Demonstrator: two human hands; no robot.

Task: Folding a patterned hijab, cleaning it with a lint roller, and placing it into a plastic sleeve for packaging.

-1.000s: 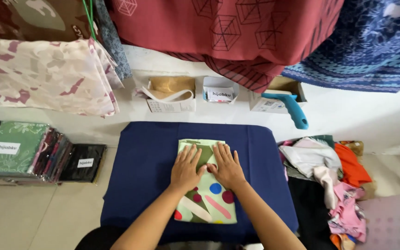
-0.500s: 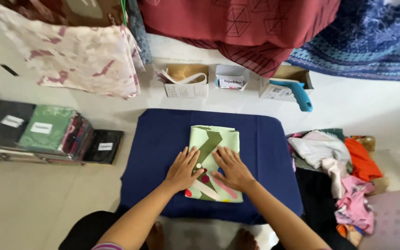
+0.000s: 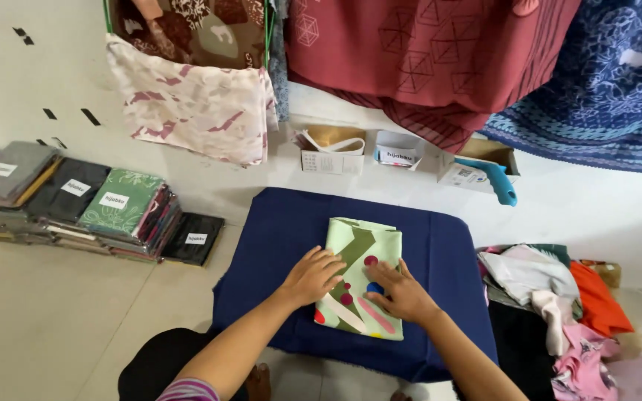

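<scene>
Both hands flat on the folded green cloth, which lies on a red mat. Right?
Not quite: the mat is dark blue, not red. The head view shows the left hand and right hand flat on the folded green cloth lying on it.

Both forearms are bare, a pink-and-purple striped sleeve edge [image 3: 187, 389] shows at the left arm, beside dark trousers [image 3: 159, 359].

Left hand [image 3: 312, 276] and right hand [image 3: 403, 292] press flat on folded patterned cloth [image 3: 362, 276]; navy mat [image 3: 276, 230] beneath.
</scene>
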